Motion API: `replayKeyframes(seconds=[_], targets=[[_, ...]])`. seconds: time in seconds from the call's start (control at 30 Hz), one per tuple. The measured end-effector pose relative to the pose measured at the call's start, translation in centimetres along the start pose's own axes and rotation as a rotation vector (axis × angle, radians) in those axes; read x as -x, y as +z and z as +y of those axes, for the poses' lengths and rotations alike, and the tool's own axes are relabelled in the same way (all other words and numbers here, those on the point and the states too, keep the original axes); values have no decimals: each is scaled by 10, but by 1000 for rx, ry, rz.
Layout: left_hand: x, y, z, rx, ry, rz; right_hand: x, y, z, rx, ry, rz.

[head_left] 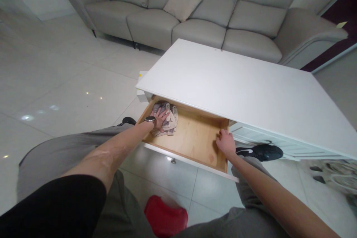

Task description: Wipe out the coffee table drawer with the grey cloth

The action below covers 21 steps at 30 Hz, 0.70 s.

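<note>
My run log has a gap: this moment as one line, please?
drawer: open | left hand: spread on patterned cloth inside | right hand: curled at drawer's right side

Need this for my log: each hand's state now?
Left hand: open on the patterned pink-grey cloth.
Right hand: curled at the pale wooden drawer; grip cannot be told.

Single brand sign readable: white Nike swoosh on side of black right shoe. Dial of person's wristwatch too small to read.
</note>
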State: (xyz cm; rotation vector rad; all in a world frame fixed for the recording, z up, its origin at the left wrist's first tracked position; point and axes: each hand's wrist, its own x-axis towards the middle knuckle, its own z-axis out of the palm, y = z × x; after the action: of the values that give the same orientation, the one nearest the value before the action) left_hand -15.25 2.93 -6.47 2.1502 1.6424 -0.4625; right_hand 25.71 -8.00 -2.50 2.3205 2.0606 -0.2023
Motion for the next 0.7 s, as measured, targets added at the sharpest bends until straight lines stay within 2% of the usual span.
replayKeyframes(seconds=[0.23, 0.33, 0.4, 0.5, 0.63, 0.7], targets=[[-4, 17, 45, 62, -20, 6, 1, 1, 1, -2, -1, -4], [-14, 21, 72, 88, -9, 26, 2, -1, 0, -9, 15, -10], [-21, 27, 98, 117, 39, 34, 2, -1, -1, -9, 23, -5], [-27, 42, 150, 102, 209, 60, 2, -1, -2, -11, 18, 17], [-18, 74, 226, 11, 461, 78, 2, -1, -2, -25, 9, 48], [-9, 87, 254, 6, 633, 103, 3, -1, -2, -23, 12, 57]])
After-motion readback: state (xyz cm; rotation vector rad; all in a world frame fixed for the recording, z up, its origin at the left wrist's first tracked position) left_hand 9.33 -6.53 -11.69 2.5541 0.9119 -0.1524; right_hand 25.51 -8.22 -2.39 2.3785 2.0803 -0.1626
